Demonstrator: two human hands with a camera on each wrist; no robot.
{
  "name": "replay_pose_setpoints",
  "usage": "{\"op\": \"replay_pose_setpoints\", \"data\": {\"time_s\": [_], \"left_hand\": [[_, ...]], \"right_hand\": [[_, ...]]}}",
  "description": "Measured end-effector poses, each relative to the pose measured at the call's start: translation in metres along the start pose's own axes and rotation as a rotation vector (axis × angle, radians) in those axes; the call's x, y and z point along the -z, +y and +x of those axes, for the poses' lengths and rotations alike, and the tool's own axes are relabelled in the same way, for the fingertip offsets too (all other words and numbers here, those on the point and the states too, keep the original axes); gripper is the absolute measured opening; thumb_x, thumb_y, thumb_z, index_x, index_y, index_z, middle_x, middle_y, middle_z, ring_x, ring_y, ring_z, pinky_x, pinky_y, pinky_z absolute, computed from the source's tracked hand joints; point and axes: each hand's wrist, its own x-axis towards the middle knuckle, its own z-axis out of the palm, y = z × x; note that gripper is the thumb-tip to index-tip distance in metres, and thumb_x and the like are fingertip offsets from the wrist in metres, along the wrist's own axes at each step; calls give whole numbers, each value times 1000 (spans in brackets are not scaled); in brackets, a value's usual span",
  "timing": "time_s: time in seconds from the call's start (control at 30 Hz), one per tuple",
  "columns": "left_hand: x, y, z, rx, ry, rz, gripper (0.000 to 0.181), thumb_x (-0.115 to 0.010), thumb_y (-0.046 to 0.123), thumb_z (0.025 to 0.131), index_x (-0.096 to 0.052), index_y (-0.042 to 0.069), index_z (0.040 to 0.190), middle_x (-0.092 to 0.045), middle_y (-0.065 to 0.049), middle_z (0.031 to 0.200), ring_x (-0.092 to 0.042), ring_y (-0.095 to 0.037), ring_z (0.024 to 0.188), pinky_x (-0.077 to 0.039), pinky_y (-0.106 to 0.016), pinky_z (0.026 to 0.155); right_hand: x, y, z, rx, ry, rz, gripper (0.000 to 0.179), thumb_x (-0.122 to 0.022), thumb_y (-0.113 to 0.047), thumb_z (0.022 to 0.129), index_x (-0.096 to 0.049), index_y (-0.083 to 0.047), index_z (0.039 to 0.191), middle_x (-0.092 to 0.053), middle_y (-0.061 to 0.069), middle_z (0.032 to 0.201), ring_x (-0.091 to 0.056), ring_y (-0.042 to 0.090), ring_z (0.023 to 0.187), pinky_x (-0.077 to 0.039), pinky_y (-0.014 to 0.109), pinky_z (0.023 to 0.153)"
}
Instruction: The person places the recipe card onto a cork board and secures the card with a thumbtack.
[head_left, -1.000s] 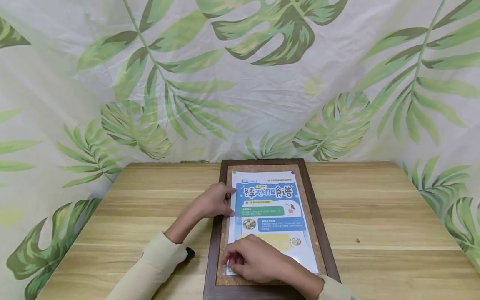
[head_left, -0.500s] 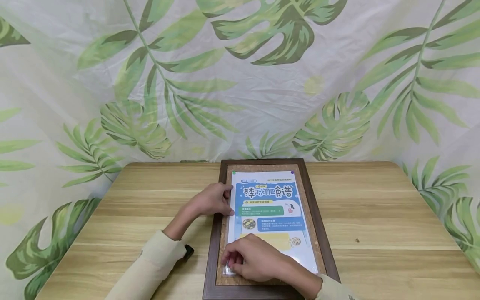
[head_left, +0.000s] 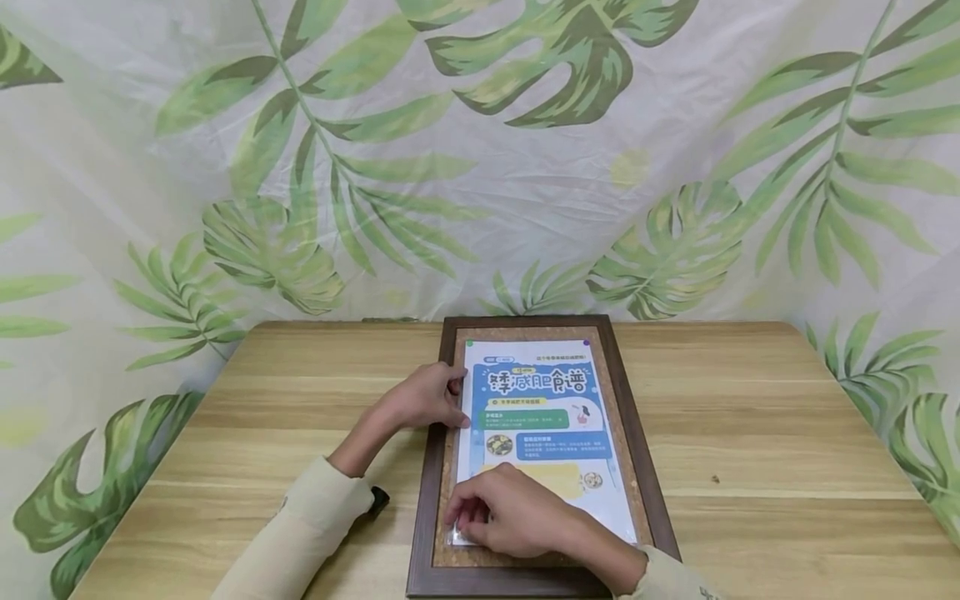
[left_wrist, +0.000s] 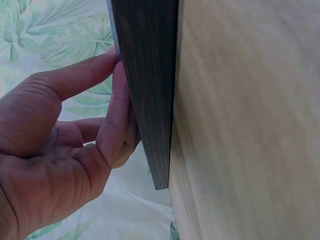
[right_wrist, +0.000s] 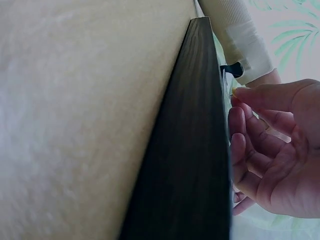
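At the left, a cream long sleeve (head_left: 300,525) crosses the light wood-grain table (head_left: 285,392), with a small black object (head_left: 378,502) at its cuff, too indistinct to name. From that sleeve the left hand (head_left: 420,400) reaches to the left edge of a white, blue and yellow printed glossy sheet (head_left: 543,425); its thumb and forefinger are spread apart along that edge, pinching nothing that shows, and the other fingers are bent under. The sheet lies upon a brown cork board (head_left: 457,557) in a dark brown rectangular wooden frame (head_left: 423,517), and a small round green pin (head_left: 469,342) sits at its far left corner. At the near left corner, the right hand (head_left: 517,512) has its thumb and forefinger pinching a small yellow piece (right_wrist: 234,92), seemingly a push pin, with the remaining fingers curled loosely; I cannot tell whether its point touches the sheet. Further right, a small round purple pin (head_left: 587,342) marks the far right corner, while no pin shows at the near right corner. The likeliest trouble is a crooked or buckled sheet, if the left hand lets the edge slide while the right hand presses. A slanted push could also bend the yellow piece's point or make it skid on the glossy surface, and too shallow a push might leave it loose enough to drop out.
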Motion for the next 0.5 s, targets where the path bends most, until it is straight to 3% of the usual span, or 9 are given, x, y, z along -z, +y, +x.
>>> {"op": "replay_pose_setpoints", "data": {"time_s": [0.5], "left_hand": [[-1,3,-1,4,-1,5,85,-92,7,82,-49,-14,153,-63,-3,78,-53,-10,65,-43,-23,60]], "right_hand": [[-5,-1,6,-18,7,-57,16,-76,-4,92,-81,-19,95,-69,-19,78,-58,-12,68,-51,8,66]]}}
